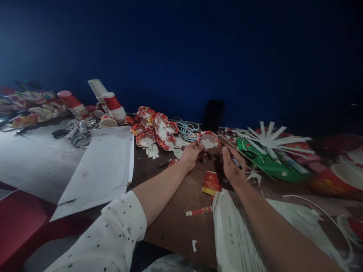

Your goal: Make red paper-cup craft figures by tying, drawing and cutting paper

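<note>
My left hand point(192, 155) is closed on the edge of a round paper-cup craft piece point(209, 140), which has a pale middle and a curled red rim. To its right, my right hand point(233, 166) is closed around a dark pen point(237, 163), whose back end sticks out past the fingers. The pen's tip is hard to make out near the craft piece. Below the hands lies a red cut piece of paper cup point(211, 183) with a yellow edge. A narrow red strip point(199, 211) rests nearer to me.
Several similar red-rimmed craft pieces point(146, 140) are heaped left of my hands. Behind the large white board point(99, 166) stand stacked paper cups point(114, 105). On the right are a green tray point(286, 172), white paper strips point(273, 141) and a plastic bag point(235, 230).
</note>
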